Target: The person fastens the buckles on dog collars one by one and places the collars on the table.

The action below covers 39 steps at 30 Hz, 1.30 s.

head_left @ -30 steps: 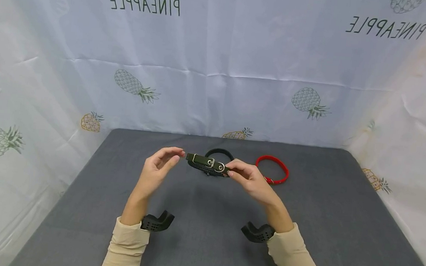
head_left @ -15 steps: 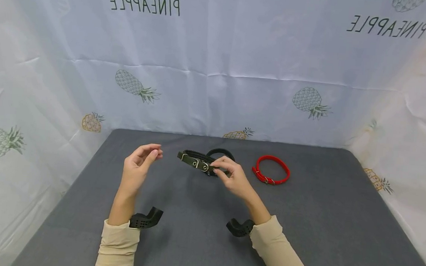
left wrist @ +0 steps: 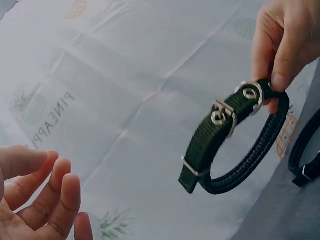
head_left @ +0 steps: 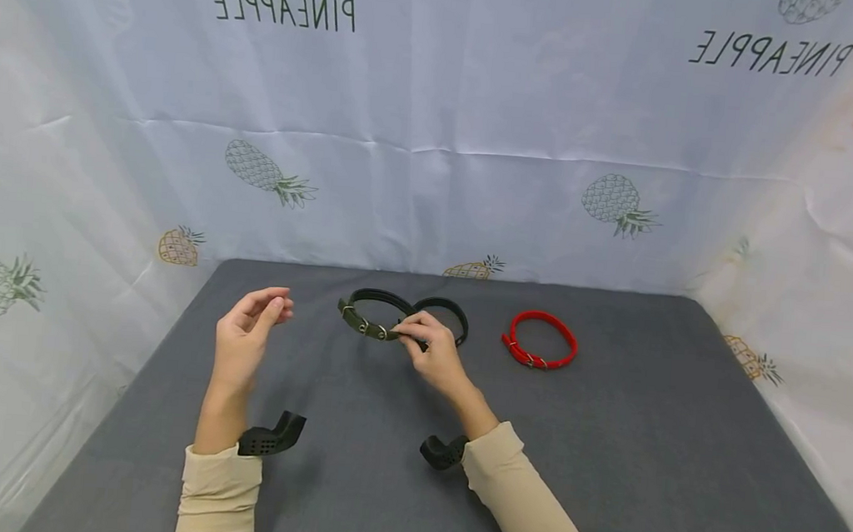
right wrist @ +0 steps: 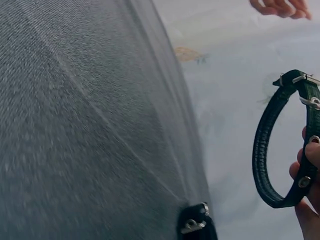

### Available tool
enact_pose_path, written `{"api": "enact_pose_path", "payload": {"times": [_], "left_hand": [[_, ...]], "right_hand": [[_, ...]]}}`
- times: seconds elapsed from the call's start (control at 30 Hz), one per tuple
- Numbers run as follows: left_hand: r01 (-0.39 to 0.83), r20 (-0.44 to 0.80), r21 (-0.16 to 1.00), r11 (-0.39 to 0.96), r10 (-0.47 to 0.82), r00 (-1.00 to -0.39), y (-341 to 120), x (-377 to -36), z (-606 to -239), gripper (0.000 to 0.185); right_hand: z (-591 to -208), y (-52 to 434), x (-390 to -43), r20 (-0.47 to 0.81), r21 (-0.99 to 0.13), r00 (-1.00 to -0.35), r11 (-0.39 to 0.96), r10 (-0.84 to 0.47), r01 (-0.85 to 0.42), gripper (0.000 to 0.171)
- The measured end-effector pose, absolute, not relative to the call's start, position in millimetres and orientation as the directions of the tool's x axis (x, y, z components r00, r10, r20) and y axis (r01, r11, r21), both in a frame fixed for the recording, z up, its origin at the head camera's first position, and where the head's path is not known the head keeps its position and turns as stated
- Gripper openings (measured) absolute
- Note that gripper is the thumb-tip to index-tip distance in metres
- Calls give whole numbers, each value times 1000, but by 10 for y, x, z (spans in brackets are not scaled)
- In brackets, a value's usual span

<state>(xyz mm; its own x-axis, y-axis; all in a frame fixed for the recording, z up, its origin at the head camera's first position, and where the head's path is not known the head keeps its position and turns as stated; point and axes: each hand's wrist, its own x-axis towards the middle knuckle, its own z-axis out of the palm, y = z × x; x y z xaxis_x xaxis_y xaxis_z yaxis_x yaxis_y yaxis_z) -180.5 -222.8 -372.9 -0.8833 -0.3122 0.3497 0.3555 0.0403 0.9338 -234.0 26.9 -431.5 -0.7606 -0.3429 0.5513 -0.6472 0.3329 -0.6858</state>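
My right hand (head_left: 436,354) pinches a green collar (head_left: 353,319) between thumb and fingertips, just beside its metal D-ring. The collar is buckled into a loop; in the left wrist view the green webbing (left wrist: 201,142) shows a silver buckle, eyelets and a strap end under a metal keeper. Its dark inner side (right wrist: 261,160) faces the right wrist camera. Off to the left, my left hand (head_left: 242,339) is raised with loosely bent fingers and nothing in them, apart from the collar. Behind my right hand lies a black collar (head_left: 444,302), partly covered by it.
A red buckled collar (head_left: 517,351) lies to the right on the grey table (head_left: 652,451). Pale curtains (head_left: 431,208) printed with pineapples hang behind the table and along both sides. A black wrist mount (head_left: 270,436) sticks out from each cuff.
My right hand has carried the green collar leftward, and its loop now shows wider. My left hand has drawn away to the left. The red and black collars stay put.
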Motion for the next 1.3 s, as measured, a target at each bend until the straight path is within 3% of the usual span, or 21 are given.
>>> {"api": "enact_pose_path", "payload": {"times": [0.67, 1.3], "left_hand": [[357, 324, 934, -21, -376, -868, -2336, -1798, -3705, 11], [351, 313, 936, -37, -372, -874, -2383, -1802, -3739, 13]], "right_hand": [[-4555, -189, -2479, 568, -639, -775, 446, -276, -627, 13], [-4706, -412, -2572, 414, -610, -855, 602, -311, -515, 18]]}}
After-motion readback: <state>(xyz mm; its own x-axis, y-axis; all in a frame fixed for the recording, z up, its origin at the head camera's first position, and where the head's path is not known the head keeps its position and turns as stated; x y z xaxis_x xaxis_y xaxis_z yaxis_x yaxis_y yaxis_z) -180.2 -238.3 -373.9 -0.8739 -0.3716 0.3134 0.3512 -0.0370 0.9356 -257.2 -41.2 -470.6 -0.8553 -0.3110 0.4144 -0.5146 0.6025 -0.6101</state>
